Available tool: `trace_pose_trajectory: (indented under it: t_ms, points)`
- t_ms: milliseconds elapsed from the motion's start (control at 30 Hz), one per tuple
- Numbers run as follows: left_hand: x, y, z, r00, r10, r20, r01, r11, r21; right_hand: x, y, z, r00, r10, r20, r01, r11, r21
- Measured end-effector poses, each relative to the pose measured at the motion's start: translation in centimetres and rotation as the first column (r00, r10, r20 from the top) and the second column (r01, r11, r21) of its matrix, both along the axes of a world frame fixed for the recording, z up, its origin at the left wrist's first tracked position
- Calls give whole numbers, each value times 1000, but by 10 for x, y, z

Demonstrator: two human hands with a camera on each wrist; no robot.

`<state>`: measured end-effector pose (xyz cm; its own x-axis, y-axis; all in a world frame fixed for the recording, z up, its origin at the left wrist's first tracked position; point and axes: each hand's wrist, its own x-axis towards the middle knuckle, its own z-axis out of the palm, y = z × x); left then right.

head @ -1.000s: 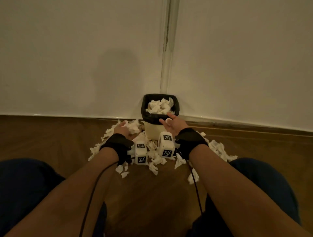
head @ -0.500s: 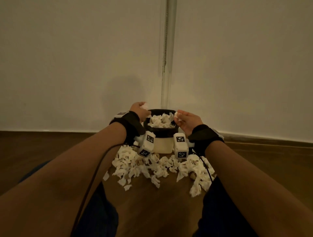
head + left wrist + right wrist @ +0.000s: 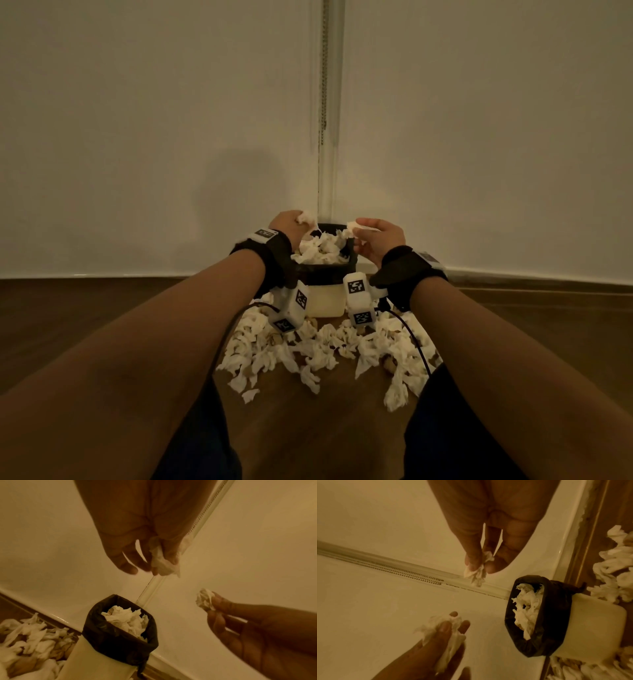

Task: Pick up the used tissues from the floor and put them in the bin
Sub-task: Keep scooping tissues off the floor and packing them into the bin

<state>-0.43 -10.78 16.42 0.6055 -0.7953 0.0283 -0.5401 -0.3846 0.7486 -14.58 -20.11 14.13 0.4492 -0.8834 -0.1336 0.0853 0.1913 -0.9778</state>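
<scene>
Left hand (image 3: 286, 224): raised at the bin's left rim, fingers (image 3: 130, 566) pinching a crumpled tissue (image 3: 306, 217); half a second earlier at much the same spot, now a little higher.
Bin (image 3: 325, 301): pale body, black liner (image 3: 120, 642) folded over the rim, standing on the floor (image 3: 308, 435) against the wall (image 3: 137, 137); filled nearly to the rim with wadded tissues (image 3: 320, 250).
Right hand (image 3: 380, 240): level with the bin's right rim, fingers (image 3: 472, 561) and thumb pinching a small wad (image 3: 354, 226); barely moved since the earlier frame.
Floor heap (image 3: 325, 353): loose tissues spread in front of and to both sides of the bin.
Markers (image 3: 356, 286): black-and-white square codes on white wrist blocks; no readable writing.
</scene>
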Motion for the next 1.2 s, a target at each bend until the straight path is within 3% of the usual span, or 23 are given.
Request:
trace_pose_trajectory:
  t_ms: [133, 267, 433, 700, 867, 1000, 1100, 1200]
  points:
    - [17, -13, -16, 979, -23, 204, 22, 1000, 7, 14, -21, -12, 996, -24, -82, 19, 998, -53]
    - [39, -28, -38, 979, 5, 204, -18, 998, 60, 33, -39, -35, 956, -45, -291, -10, 983, -185]
    - [62, -44, -78, 983, 112, 148, -109, 994, -33, 59, -51, -60, 863, -12, -505, -187, 921, -341]
    - [67, -77, -120, 954, -24, 298, -12, 993, 120, 81, -72, -89, 773, -20, -634, -314, 857, -410]
    - [64, -98, -137, 895, -225, 385, 91, 937, 337, 100, -73, -102, 568, -4, -823, -530, 763, -370]
    - [65, -102, -141, 801, -364, 475, 61, 839, 540, 111, -70, -119, 426, 51, -903, -641, 721, -262]
    - [67, -98, -142, 733, -422, 534, 31, 804, 593, 112, -71, -126, 278, -15, -960, -716, 663, -218]
    - [71, -89, -147, 610, -501, 613, 16, 782, 623, 111, -75, -134, 247, -85, -965, -754, 609, -246]
